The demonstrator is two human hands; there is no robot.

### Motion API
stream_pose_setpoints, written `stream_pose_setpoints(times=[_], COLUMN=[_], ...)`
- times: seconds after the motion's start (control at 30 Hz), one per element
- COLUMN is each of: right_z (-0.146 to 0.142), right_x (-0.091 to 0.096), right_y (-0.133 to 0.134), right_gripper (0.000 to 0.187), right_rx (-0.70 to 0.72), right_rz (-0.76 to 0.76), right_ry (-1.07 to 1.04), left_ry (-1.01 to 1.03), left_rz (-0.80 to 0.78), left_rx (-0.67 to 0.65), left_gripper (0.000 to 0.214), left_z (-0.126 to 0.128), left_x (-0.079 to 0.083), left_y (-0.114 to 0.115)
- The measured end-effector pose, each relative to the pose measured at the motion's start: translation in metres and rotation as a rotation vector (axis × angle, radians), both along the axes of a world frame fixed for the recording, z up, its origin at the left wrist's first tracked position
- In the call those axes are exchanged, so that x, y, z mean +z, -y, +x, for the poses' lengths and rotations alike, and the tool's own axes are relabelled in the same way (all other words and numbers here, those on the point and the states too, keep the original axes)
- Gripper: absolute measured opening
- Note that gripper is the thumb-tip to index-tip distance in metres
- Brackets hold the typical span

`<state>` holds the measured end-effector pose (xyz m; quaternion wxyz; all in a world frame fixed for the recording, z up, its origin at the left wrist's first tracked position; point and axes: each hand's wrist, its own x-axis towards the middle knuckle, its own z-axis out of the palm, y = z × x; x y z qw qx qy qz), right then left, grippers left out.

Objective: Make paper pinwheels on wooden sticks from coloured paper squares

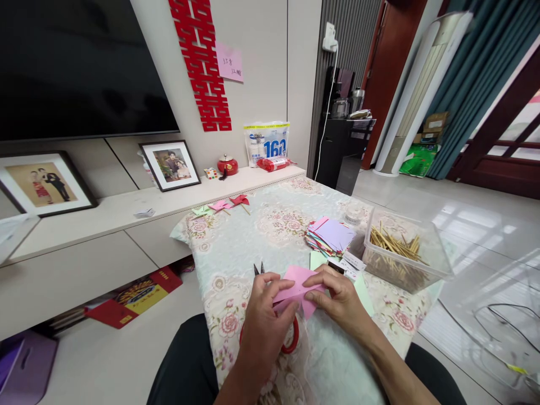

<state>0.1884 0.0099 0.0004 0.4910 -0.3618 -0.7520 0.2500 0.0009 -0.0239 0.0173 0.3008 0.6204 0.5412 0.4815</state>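
Observation:
A pink paper pinwheel piece (297, 277), folded and partly cut, is held between both hands above the table. My left hand (268, 306) pinches its left side between thumb and fingers. On the right side, my right hand (335, 289) grips a folded corner with thumb and forefinger. Under my left hand lies a pair of scissors with red handles (291, 337); the dark blade tips poke out beyond my fingers, and the middle is hidden. Pale green paper (363, 295) lies beside and partly behind my right hand.
A stack of coloured paper squares (331, 235) sits beyond my hands. To the right stands a clear plastic box (430, 270) of thin wooden sticks (394, 243). Several finished pinwheels (239, 200) lie at the table's far left edge. A flowered cloth (236, 253) covers the table.

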Motion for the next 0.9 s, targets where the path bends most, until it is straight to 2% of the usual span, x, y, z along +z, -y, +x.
stream_pose_setpoints(times=[0.27, 0.47, 0.63, 0.73, 0.8, 0.9], right_z=[0.0, 0.0, 0.001, 0.001, 0.0, -0.003], right_x=[0.006, 0.004, 0.004, 0.007, 0.01, 0.013], right_y=[0.003, 0.002, 0.002, 0.004, 0.005, 0.006], right_gripper=[0.014, 0.024, 0.028, 0.018, 0.011, 0.013], right_rx=[0.017, 0.05, 0.013, 0.026, 0.054, 0.104], right_rz=[-0.081, -0.002, 0.08, 0.081, 0.064, 0.038], right_ry=[-0.027, 0.002, 0.095, 0.136, 0.12, 0.055], left_ry=[-0.271, -0.462, -0.487, -0.461, -0.444, -0.413], left_rz=[0.238, 0.371, 0.282, 0.198, 0.149, 0.099], left_rx=[0.019, 0.105, 0.073, 0.017, -0.008, -0.044], left_gripper=[0.019, 0.019, 0.018, 0.015, 0.013, 0.01], left_z=[0.001, 0.0, 0.0, -0.001, 0.0, 0.002], left_x=[-0.009, -0.004, 0.005, 0.008, 0.009, 0.013], left_y=[0.0, -0.001, 0.0, 0.0, 0.0, 0.001])
